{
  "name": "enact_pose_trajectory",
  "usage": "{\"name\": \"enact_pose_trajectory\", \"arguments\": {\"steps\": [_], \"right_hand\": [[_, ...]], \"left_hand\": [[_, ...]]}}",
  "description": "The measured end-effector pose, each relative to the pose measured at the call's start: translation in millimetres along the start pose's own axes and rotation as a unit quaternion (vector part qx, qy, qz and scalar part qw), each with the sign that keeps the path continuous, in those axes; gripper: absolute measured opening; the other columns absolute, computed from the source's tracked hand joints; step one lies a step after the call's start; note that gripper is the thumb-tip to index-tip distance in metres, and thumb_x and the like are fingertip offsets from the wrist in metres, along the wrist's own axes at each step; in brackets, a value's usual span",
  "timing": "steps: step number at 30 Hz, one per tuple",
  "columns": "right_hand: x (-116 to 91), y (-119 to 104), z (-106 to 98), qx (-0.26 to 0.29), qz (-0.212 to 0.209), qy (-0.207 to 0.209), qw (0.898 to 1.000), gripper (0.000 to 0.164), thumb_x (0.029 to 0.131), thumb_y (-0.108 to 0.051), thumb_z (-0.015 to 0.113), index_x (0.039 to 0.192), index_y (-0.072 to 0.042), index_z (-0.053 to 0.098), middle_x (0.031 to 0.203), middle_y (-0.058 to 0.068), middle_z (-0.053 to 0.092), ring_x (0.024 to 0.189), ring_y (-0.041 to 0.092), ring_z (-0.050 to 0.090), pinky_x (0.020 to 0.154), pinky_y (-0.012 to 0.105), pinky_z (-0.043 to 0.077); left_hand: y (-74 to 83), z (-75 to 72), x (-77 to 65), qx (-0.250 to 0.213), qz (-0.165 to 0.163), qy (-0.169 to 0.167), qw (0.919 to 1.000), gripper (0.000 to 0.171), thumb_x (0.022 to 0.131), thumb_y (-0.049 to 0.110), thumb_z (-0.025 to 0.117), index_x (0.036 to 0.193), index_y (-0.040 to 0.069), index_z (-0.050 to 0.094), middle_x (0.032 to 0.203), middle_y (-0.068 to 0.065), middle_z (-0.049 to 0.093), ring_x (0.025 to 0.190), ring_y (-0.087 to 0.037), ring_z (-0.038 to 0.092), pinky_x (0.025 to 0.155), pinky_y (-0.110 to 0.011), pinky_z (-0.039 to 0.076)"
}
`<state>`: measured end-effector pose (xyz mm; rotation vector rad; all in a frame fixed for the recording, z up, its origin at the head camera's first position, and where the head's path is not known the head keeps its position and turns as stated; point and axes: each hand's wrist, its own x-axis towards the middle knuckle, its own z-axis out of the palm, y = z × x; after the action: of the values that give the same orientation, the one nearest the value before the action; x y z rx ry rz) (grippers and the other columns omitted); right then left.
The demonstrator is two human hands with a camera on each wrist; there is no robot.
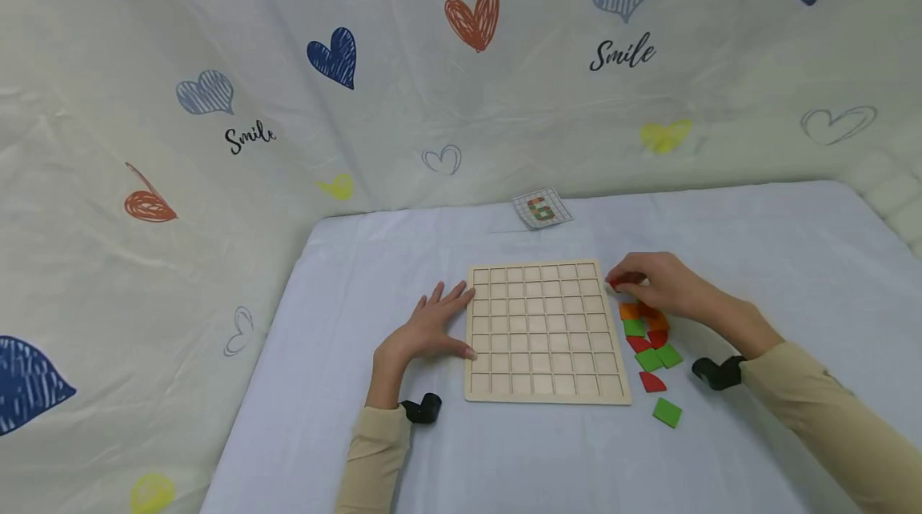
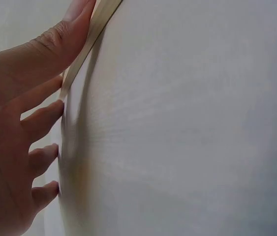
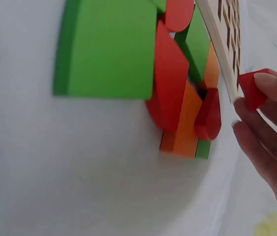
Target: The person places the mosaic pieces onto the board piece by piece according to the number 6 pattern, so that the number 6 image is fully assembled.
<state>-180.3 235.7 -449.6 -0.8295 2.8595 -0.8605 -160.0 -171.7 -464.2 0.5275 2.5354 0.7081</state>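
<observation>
A square wooden grid board (image 1: 547,332) lies on the white cloth, its cells bare. My left hand (image 1: 430,327) rests at the board's left edge, fingers spread and straight, with the thumb (image 2: 62,42) on the rim in the left wrist view. Just off the board's upper right edge, my right hand (image 1: 659,282) pinches a red piece (image 3: 253,90) between thumb and fingers. Below that hand lies a loose cluster of green pieces (image 1: 649,359), red quarter-round pieces (image 1: 651,382) and orange pieces (image 1: 630,311), some overlapping. One green square (image 1: 667,412) sits apart, nearest the front.
A small pattern card (image 1: 542,208) with a coloured figure lies behind the board near the table's back edge. Behind the table hangs a pale curtain (image 1: 403,122) printed with hearts. Black wrist cameras (image 1: 422,408) stick out from both sleeves, close over the cloth.
</observation>
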Motion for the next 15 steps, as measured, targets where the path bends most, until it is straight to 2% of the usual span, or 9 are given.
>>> {"name": "enact_pose_trajectory", "arguments": {"steps": [4,8,15], "right_hand": [[5.5,-5.9,0.2,0.006,-0.002,0.005,1.000,0.017,0.087,0.000,0.079,0.103,-0.003,0.077,0.093,-0.001,0.076,0.081,0.013,0.065,0.075,0.031,0.060],[12.0,-9.5,2.8,0.011,-0.014,0.011,1.000,0.016,0.087,-0.001,0.079,0.102,-0.003,0.078,0.091,-0.002,0.076,0.079,0.012,0.064,0.073,0.026,0.058],[25.3,-13.2,11.2,0.034,-0.026,0.006,0.999,0.015,0.088,-0.001,0.078,0.104,-0.002,0.077,0.097,0.004,0.078,0.081,0.015,0.069,0.075,0.026,0.060]], "left_hand": [[1.5,-1.0,-0.9,-0.001,0.002,0.002,1.0000,0.107,0.079,0.036,0.090,0.164,0.019,0.028,0.174,-0.002,0.015,0.161,-0.034,-0.004,0.129,-0.056,-0.001],[2.6,-1.9,-1.1,0.000,-0.001,0.002,1.0000,0.107,0.079,0.036,0.090,0.165,0.020,0.028,0.174,0.000,0.015,0.161,-0.033,-0.004,0.129,-0.055,-0.002],[2.6,-2.1,-2.1,0.001,-0.001,0.000,1.0000,0.106,0.080,0.036,0.089,0.165,0.021,0.028,0.174,0.000,0.014,0.161,-0.033,-0.004,0.129,-0.055,-0.001]]}}
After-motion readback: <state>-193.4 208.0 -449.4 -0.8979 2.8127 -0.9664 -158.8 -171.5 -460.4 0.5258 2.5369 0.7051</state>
